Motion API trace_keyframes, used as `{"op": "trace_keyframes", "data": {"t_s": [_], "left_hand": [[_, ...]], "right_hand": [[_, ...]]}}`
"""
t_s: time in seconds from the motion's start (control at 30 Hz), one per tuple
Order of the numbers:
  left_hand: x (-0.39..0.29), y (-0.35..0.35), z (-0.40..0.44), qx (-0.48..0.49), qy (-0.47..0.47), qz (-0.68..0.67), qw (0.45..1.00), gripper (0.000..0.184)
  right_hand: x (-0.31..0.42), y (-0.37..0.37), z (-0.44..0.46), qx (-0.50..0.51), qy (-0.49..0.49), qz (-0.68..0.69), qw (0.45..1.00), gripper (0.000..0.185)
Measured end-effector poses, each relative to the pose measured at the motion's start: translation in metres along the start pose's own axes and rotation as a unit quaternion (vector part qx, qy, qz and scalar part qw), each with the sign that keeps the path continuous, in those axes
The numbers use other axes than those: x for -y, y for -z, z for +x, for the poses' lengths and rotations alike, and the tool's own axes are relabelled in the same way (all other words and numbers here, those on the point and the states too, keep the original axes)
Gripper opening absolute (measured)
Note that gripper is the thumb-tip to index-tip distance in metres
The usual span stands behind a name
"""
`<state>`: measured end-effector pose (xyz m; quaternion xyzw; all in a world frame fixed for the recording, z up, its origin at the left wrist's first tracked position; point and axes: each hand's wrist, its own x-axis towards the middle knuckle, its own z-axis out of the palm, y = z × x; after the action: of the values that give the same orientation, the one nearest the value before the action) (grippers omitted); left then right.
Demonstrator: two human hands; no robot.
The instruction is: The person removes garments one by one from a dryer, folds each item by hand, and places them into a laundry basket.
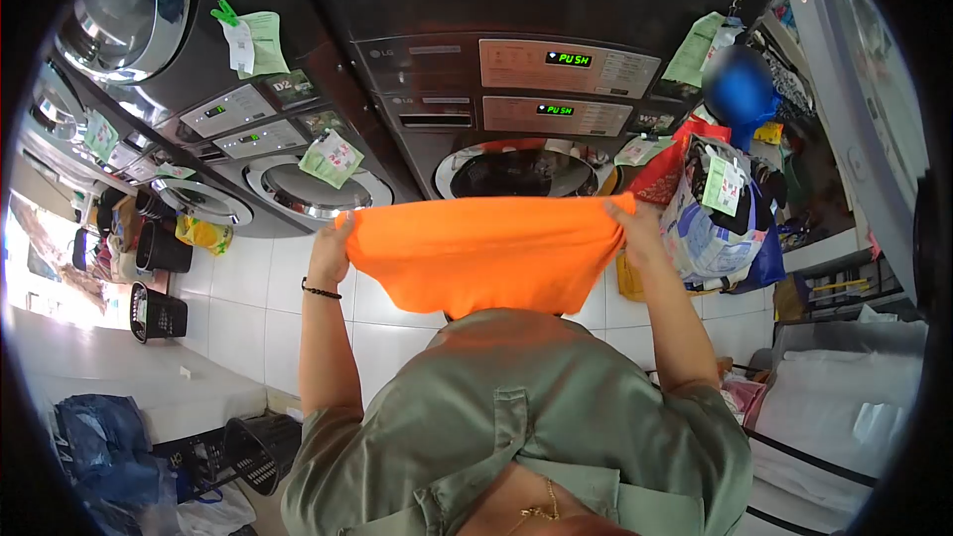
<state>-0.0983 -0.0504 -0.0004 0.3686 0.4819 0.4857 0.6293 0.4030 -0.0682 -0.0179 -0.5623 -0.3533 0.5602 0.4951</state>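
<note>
A bright orange cloth (pixel 486 248) is stretched out in front of my chest, its upper edge nearly straight and its lower part hanging narrower. What kind of garment or cloth it is cannot be made out. My left hand (pixel 333 246) pinches its left upper corner, thumb on the near side. At the opposite corner my right hand (pixel 638 226) is closed on the fabric in the same way. The lower edge of the cloth is partly hidden by my green shirt (pixel 576 377).
Stacked dark washers and dryers (pixel 417 79) line the far side, with paper slips (pixel 331 159) attached. Stuffed laundry bags (pixel 695 233) stand at the right on the tiled floor (pixel 238 288). Black baskets (pixel 159 313) and a dark blue bundle (pixel 104 447) are at the left.
</note>
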Motion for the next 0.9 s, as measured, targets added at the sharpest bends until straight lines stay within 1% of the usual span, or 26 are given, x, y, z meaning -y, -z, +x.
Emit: {"op": "trace_keyframes", "data": {"t_s": [0.07,0.1,0.13,0.17,0.2,0.23,0.27,0.3,0.33,0.4,0.43,0.47,0.5,0.53,0.57,0.6,0.63,0.67,0.7,0.77,0.8,0.83,0.87,0.9], "left_hand": [[-0.007,-0.003,0.003,-0.011,-0.098,0.067,0.993,0.034],[-0.012,-0.011,0.002,-0.057,-0.137,0.069,0.987,0.033],[-0.018,-0.013,-0.004,-0.077,-0.167,0.082,0.979,0.031],[-0.025,-0.016,-0.011,-0.097,-0.197,0.095,0.971,0.029],[-0.031,-0.018,-0.020,-0.115,-0.226,0.108,0.961,0.027],[-0.037,-0.018,-0.030,-0.108,-0.323,0.147,0.929,0.023],[-0.046,-0.024,-0.043,-0.048,-0.346,0.055,0.935,0.025],[-0.061,-0.033,-0.057,0.011,-0.394,0.033,0.919,0.028],[-0.071,-0.039,-0.065,0.068,-0.438,0.011,0.896,0.031],[-0.082,-0.018,-0.056,0.108,-0.363,-0.020,0.925,0.030],[-0.092,-0.018,-0.052,0.127,-0.324,-0.035,0.937,0.029],[-0.096,-0.028,-0.040,0.030,-0.319,0.012,0.947,0.027],[-0.106,-0.058,-0.026,-0.067,-0.311,0.058,0.946,0.026],[-0.111,-0.077,-0.020,-0.165,-0.300,0.103,0.934,0.025],[-0.095,-0.076,-0.011,-0.163,-0.346,0.240,0.893,0.025],[-0.088,-0.099,-0.018,-0.131,-0.330,0.288,0.890,0.027],[-0.080,-0.123,-0.025,-0.098,-0.316,0.334,0.882,0.031],[-0.067,-0.147,-0.040,-0.014,-0.315,0.301,0.900,0.029],[-0.052,-0.163,-0.044,0.045,-0.384,0.328,0.862,0.026],[-0.023,-0.176,-0.034,0.089,-0.418,0.348,0.834,0.019],[-0.006,-0.178,-0.026,0.074,-0.387,0.341,0.853,0.014],[0.000,-0.180,-0.024,0.060,-0.354,0.334,0.871,0.009],[0.001,-0.179,-0.022,0.088,-0.324,0.326,0.884,0.007],[-0.004,-0.180,-0.021,0.116,-0.293,0.316,0.895,0.008]], "right_hand": [[0.024,-0.003,-0.003,-0.047,0.098,0.011,0.994,0.020],[0.037,-0.004,-0.006,-0.071,0.149,0.017,0.986,0.019],[0.045,-0.001,-0.008,-0.123,0.246,-0.075,0.958,0.021],[0.052,0.006,-0.011,-0.174,0.338,-0.165,0.910,0.023],[0.061,0.010,-0.017,-0.223,0.422,-0.252,0.842,0.025],[0.077,0.009,-0.032,-0.160,0.401,-0.132,0.892,0.026],[0.096,0.005,-0.053,-0.092,0.373,-0.009,0.923,0.028],[0.105,0.003,-0.065,-0.023,0.336,0.113,0.935,0.029],[0.106,0.009,-0.065,-0.001,0.341,0.124,0.932,0.030],[0.112,0.023,-0.059,0.045,0.349,0.146,0.925,0.032],[0.122,0.020,-0.050,0.020,0.338,0.070,0.938,0.026],[0.129,0.010,-0.037,-0.019,0.320,0.074,0.944,0.023],[0.135,-0.008,-0.023,-0.057,0.303,0.078,0.948,0.020],[0.136,-0.029,-0.016,-0.094,0.285,0.082,0.950,0.017],[0.131,-0.052,-0.019,-0.075,0.267,0.118,0.954,0.014],[0.125,-0.077,-0.026,-0.055,0.249,0.152,0.955,0.012],[0.115,-0.101,-0.042,0.013,0.246,0.125,0.961,0.016],[0.099,-0.124,-0.056,0.026,0.236,0.042,0.971,0.022],[0.091,-0.141,-0.080,0.133,0.185,0.052,0.972,0.026],[0.070,-0.150,-0.095,0.276,0.253,-0.067,0.925,0.054],[0.077,-0.145,-0.092,0.268,0.274,-0.179,0.906,0.059],[0.090,-0.135,-0.084,0.256,0.291,-0.289,0.875,0.064],[0.100,-0.128,-0.074,0.241,0.304,-0.394,0.833,0.069],[0.100,-0.125,-0.065,0.150,0.415,-0.400,0.803,0.064]]}}
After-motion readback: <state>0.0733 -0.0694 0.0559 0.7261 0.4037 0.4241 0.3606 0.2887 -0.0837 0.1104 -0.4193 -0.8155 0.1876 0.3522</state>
